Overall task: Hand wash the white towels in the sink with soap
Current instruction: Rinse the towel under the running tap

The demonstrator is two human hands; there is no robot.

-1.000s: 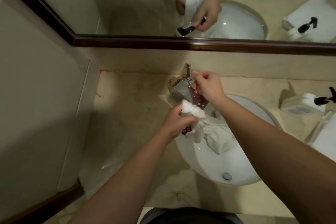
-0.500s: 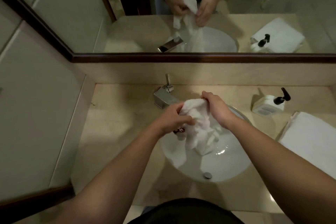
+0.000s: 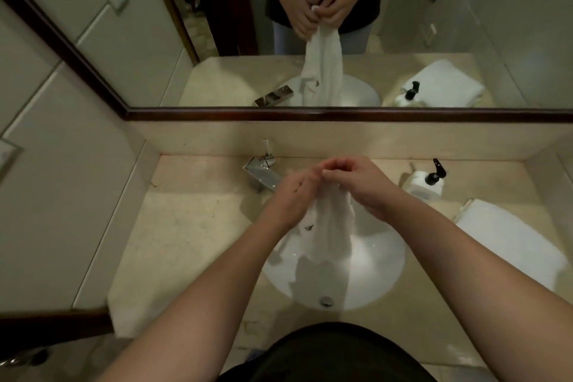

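We judge the wash about midway: our left hand (image 3: 293,195) and right hand (image 3: 361,186) both grip the bunched top of one white towel (image 3: 330,226) above the sink (image 3: 378,260). It hangs limp, creased, apparently wet. No lather shows; soaping from the soap dispenser (image 3: 426,184) and the folded towel (image 3: 508,242) on the worktop (image 3: 192,226) seemingly remain.

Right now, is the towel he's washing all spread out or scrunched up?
Scrunched at the top: both hands, left hand and right hand, grip the towel bunched together, its rest hanging loose over the sink.
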